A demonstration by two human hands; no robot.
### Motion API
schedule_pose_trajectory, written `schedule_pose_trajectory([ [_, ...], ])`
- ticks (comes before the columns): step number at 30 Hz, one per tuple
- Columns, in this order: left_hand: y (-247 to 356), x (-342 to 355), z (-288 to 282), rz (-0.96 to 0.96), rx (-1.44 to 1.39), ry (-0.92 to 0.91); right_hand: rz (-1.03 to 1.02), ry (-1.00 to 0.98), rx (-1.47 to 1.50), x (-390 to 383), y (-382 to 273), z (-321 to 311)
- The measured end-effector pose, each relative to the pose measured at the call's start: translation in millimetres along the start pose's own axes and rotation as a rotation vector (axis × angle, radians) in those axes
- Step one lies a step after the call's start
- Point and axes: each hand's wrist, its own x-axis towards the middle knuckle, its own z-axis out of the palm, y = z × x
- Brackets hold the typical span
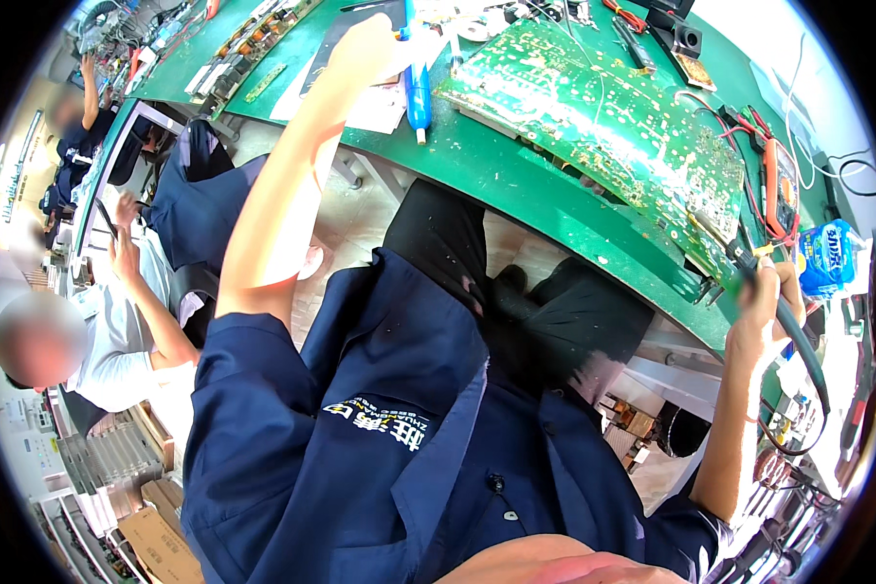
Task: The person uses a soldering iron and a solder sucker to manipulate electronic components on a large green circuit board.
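Observation:
My left hand (365,51) reaches to the far side of the green bench, closed around a blue solder sucker (419,102). Glare washes out its fingertips, where a pale patch crosses the tube. At the right end of the bench my right hand (761,316) is closed on the black handle of a soldering iron (739,257); a thick black cord trails down from it. Between the hands lies a large green circuit board (594,127), its near right corner close to the iron. Strong light whitens parts of the board, and the iron's tip cannot be made out.
An orange multimeter (780,185) with red and black leads stands right of the board, by a blue plastic packet (827,258). Papers (375,110) lie under the solder sucker. A long component-filled board (248,49) is at far left. A seated person (117,321) works on the left.

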Motion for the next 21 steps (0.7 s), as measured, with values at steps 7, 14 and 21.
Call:
schedule_pose_trajectory([
  [7, -60, 65, 21, 0.049, 0.094, -0.236, -0.044, -0.024, -0.007, 3, -2, 1],
  [14, -5, -11, -69, -0.216, -1.305, -0.053, -0.039, -0.023, -0.053, 4, -9, -5],
  [21, 86, -91, -110, 0.324, -2.223, -0.232, 0.001, -0.016, -0.043, 2, -5, -8],
])
